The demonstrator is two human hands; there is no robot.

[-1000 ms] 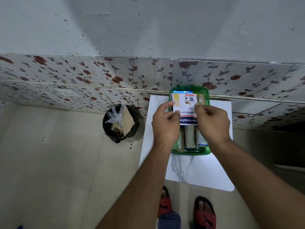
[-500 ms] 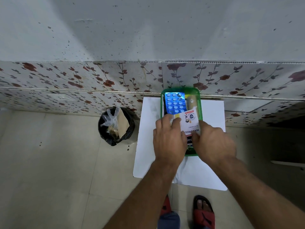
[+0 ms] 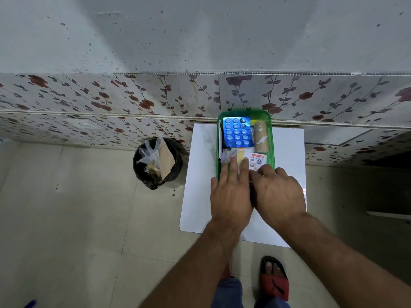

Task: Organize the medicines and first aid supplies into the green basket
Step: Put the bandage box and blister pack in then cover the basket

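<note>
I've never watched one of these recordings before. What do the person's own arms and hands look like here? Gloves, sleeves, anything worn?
Both arms are bare from wrist to where they leave the picture: no sleeves show. The left hand and right hand wear no gloves, and no rings, watch or bracelet can be seen. Lower down, red sandals and blue trousers show.

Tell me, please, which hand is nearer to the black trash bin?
Left. The left hand lies over the green basket's near end, on the black trash bin's side; the right hand is beyond it.
</note>
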